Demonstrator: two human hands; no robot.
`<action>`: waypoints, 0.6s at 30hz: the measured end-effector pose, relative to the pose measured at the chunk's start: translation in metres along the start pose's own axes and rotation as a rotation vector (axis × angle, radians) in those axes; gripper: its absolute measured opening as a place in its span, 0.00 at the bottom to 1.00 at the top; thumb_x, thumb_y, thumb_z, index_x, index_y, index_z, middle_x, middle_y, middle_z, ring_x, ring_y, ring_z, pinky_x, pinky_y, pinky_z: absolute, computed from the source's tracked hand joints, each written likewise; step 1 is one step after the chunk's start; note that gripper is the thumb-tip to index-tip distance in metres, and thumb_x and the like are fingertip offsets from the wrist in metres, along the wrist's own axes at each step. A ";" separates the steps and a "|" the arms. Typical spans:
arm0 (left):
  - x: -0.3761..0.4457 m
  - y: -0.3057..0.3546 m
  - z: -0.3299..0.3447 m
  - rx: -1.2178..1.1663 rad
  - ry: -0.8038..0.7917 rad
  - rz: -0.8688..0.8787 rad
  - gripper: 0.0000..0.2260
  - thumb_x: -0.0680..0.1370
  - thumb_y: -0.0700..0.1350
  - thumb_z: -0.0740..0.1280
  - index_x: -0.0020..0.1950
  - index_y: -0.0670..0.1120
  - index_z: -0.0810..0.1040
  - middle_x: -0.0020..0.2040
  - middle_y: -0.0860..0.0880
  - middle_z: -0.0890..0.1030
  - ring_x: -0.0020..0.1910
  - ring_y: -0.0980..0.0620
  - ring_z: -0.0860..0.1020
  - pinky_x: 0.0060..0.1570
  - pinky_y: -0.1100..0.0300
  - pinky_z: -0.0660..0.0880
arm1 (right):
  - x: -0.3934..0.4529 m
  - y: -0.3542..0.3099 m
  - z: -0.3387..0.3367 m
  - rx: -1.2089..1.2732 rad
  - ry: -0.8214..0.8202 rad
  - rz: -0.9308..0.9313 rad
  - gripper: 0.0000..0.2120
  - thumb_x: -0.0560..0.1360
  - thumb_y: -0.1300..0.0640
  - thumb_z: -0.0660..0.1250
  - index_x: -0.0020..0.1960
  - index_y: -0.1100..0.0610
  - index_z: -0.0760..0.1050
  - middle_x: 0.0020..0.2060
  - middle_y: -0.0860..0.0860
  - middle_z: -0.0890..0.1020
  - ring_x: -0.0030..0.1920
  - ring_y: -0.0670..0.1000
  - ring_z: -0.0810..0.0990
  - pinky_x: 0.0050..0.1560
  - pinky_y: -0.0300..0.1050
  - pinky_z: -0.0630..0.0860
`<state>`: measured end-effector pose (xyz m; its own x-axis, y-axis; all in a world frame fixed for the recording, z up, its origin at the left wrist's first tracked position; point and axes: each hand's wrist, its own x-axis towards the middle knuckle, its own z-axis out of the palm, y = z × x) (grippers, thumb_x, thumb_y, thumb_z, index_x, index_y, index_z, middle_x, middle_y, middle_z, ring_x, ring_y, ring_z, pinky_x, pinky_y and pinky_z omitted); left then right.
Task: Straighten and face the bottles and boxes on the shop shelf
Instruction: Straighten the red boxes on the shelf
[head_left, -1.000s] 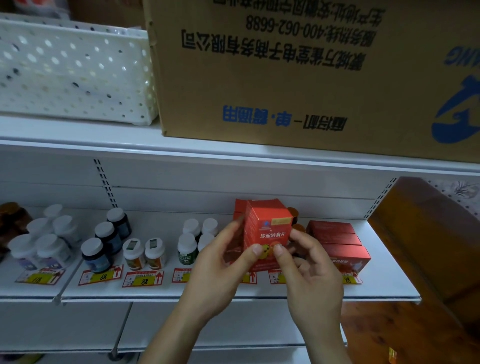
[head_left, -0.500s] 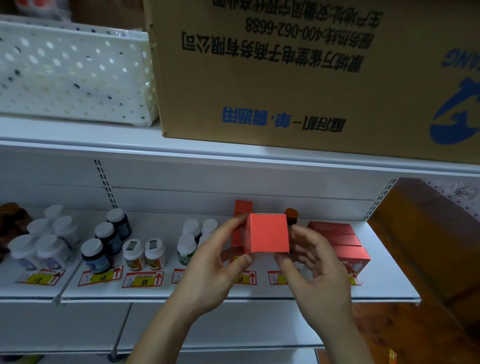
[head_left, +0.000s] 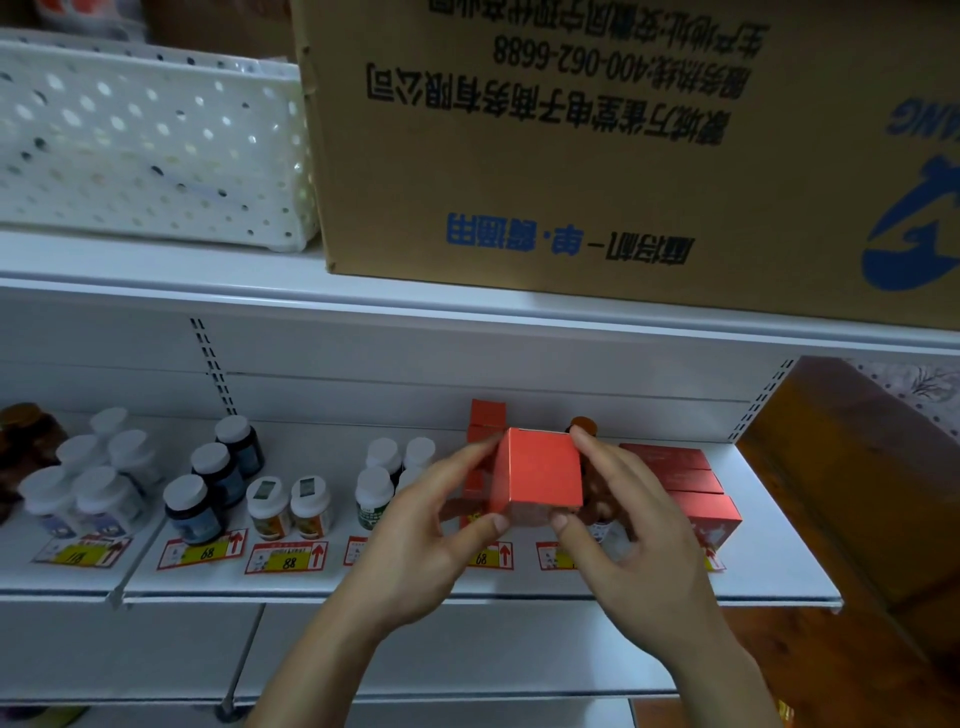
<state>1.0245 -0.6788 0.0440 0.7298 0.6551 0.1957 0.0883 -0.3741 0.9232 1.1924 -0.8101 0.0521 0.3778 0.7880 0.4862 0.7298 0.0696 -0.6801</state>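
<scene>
Red box (head_left: 537, 470) in both hands (plain face up)

Light: dim, cool, diffuse; source unseen.
Shadows: soft, beneath the upper shelf (head_left: 467, 312).
Glare: none.
Focus: slight softness throughout; price tags (head_left: 287, 557) partly legible.
Distortion: wide-angle bowing of shelf edges towards frame corners.

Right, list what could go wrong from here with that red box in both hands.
1. The red box shows a plain face toward the camera; set down this way, it may end up unfaced.
2. The right hand hides a brown-capped bottle close behind; pushing the box back might knock it.
3. The left hand sits near the white-capped bottles.
</scene>
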 end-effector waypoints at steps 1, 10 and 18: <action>0.000 0.000 -0.001 0.019 -0.011 0.000 0.27 0.78 0.44 0.72 0.74 0.59 0.69 0.65 0.64 0.78 0.65 0.66 0.74 0.61 0.71 0.71 | 0.001 0.001 -0.002 0.028 -0.012 0.027 0.29 0.75 0.51 0.69 0.73 0.40 0.66 0.66 0.35 0.72 0.66 0.41 0.73 0.60 0.32 0.72; -0.001 0.017 0.010 -0.245 -0.015 -0.186 0.16 0.72 0.56 0.68 0.58 0.52 0.81 0.43 0.58 0.86 0.41 0.61 0.83 0.41 0.68 0.77 | 0.014 -0.005 -0.003 0.195 0.015 0.299 0.13 0.71 0.37 0.64 0.55 0.31 0.73 0.52 0.33 0.81 0.54 0.37 0.80 0.51 0.36 0.78; 0.002 0.017 0.012 -0.290 0.103 -0.298 0.21 0.71 0.62 0.67 0.49 0.47 0.84 0.28 0.53 0.79 0.31 0.53 0.78 0.35 0.58 0.78 | 0.012 -0.008 -0.002 0.285 -0.132 0.420 0.14 0.73 0.37 0.61 0.58 0.34 0.76 0.49 0.32 0.83 0.53 0.37 0.82 0.54 0.36 0.78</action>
<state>1.0360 -0.6917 0.0562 0.6283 0.7743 -0.0750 0.0795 0.0320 0.9963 1.1922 -0.8020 0.0649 0.5161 0.8529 0.0790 0.3401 -0.1194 -0.9328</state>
